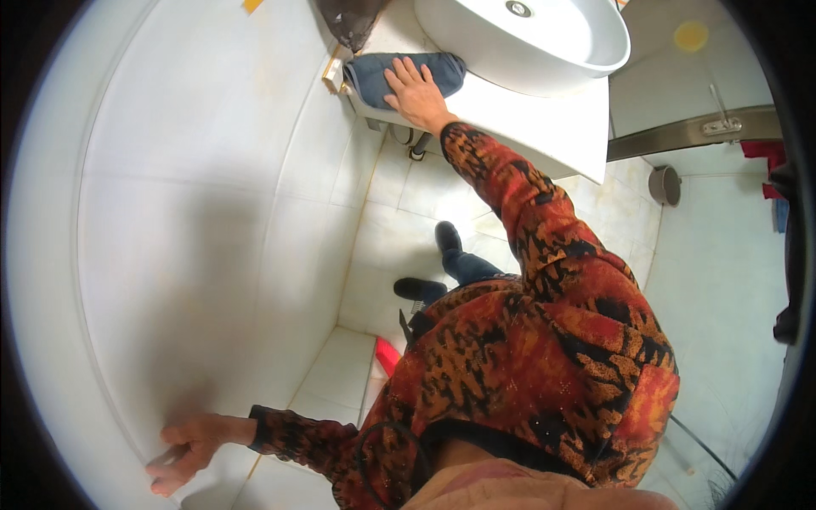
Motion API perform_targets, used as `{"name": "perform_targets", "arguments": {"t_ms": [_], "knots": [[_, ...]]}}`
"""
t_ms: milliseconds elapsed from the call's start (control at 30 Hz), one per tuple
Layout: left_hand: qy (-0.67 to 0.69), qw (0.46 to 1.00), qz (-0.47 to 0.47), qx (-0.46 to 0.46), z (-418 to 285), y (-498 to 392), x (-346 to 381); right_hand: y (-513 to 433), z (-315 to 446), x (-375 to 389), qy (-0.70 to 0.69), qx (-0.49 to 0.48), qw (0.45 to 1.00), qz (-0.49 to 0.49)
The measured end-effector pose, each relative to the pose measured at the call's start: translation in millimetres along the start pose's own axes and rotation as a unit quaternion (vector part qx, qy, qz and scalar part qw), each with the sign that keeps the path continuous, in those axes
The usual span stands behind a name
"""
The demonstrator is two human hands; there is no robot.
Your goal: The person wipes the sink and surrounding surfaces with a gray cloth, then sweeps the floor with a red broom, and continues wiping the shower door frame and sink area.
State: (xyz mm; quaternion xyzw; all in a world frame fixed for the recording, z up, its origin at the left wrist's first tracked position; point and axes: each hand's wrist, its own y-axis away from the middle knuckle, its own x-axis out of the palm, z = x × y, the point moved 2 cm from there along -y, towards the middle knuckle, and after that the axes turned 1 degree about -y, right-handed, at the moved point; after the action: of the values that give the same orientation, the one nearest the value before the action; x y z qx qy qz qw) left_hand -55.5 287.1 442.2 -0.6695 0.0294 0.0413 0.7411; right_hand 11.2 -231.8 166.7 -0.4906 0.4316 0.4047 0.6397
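Observation:
My right hand (417, 95) lies flat with its fingers spread on a folded blue-grey cloth (370, 73). The cloth rests on the left end of a white washbasin counter (542, 121), beside a white oval vessel basin (561, 70). Down at the lower left, my left hand (185, 446) is near the white wall (166, 255), thumb and fingers bent and apart. I see nothing in it, and whether it touches the wall cannot be told.
A dark plastic bag (350, 19) sits at the counter's far left corner. A drain pipe (419, 146) runs underneath. On the right, a metal-framed partition (688, 131) stands near a grey-brown round container (665, 185). Something red (387, 356) shows beside my body, low down.

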Motion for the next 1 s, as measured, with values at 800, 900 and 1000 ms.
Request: {"name": "perform_targets", "arguments": {"t_ms": [800,900,1000], "knots": [[-0.112,0.99,0.032,0.076,-130.4,-23.4,28.7,-134.4,-61.4,13.4,-0.001,0.117,0.99,0.076],[-0.087,0.994,0.018,0.064,-124.3,-18.2,29.9,-106.7,-40.1,1.9,-0.004,0.096,0.995,0.022],[-0.093,0.994,0.019,0.055,-117.3,-14.4,30.1,-70.7,-18.4,-1.0,-0.001,0.04,0.999,-0.006]]}}
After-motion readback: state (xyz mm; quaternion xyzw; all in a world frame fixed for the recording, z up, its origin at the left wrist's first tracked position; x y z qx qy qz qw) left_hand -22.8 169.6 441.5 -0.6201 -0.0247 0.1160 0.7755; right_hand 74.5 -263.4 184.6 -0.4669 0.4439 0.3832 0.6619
